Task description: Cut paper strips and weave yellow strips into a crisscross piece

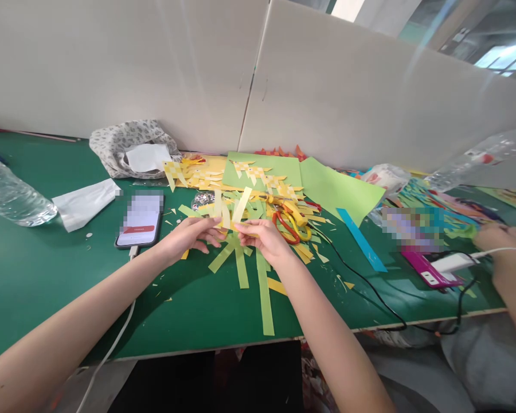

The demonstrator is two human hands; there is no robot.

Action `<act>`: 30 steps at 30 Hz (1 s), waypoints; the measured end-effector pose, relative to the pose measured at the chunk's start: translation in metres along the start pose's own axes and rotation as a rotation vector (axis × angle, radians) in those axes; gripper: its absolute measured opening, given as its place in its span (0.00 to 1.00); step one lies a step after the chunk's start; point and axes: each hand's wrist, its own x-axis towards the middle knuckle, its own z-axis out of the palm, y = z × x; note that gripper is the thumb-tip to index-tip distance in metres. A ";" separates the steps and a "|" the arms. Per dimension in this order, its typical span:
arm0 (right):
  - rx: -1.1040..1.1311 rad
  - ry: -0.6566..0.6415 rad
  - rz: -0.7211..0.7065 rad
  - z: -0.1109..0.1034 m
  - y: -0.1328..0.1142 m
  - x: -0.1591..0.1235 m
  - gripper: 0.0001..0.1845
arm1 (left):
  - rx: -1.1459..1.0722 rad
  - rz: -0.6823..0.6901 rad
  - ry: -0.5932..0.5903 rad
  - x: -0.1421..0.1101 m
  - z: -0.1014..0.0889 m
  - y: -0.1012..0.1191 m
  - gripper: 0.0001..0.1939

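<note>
Between my hands are pale yellow paper strips (242, 204), some standing up from where they are held. My right hand (260, 236) pinches them between thumb and fingers. My left hand (198, 232) has its thumb and forefinger on the left side of the same strips, its other fingers loosely curled. Beneath both hands lie green paper strips (241, 268), several fanned toward the table's front edge. Close to my right hand rest scissors with red handles (285, 228) and another pair with yellow handles (300, 221). Woven yellow-and-white paper fish (264, 176) lie behind.
Green paper sheets (339, 186) lie at the back. On the left are a phone (140, 218) with a cable, a patterned cloth bag (112, 149) and a water bottle (15, 192). Rightward are a blue strip (361, 240), a black cable, a magenta power bank (427, 269) and another person's arm (513, 281).
</note>
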 end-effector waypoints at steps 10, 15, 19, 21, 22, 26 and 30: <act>-0.237 -0.049 0.008 0.006 -0.003 -0.006 0.13 | 0.037 0.025 0.049 0.008 -0.006 -0.009 0.13; -0.277 -0.074 0.008 0.001 -0.005 -0.006 0.12 | 0.119 0.082 -0.019 0.004 -0.002 -0.007 0.08; -0.284 -0.025 -0.051 -0.004 0.000 -0.002 0.13 | 0.154 0.087 -0.052 0.003 0.000 -0.007 0.09; -0.300 -0.037 -0.074 -0.006 0.003 0.000 0.15 | 0.160 0.091 -0.045 0.004 0.000 -0.009 0.10; -0.298 -0.044 -0.088 -0.006 0.004 0.001 0.15 | 0.163 0.092 -0.039 0.004 0.000 -0.009 0.10; -0.260 -0.014 -0.127 -0.005 0.007 0.002 0.17 | 0.161 0.092 -0.017 0.005 0.001 -0.010 0.11; -0.257 0.022 -0.143 -0.002 0.007 0.002 0.17 | 0.166 0.100 -0.009 0.004 0.003 -0.009 0.12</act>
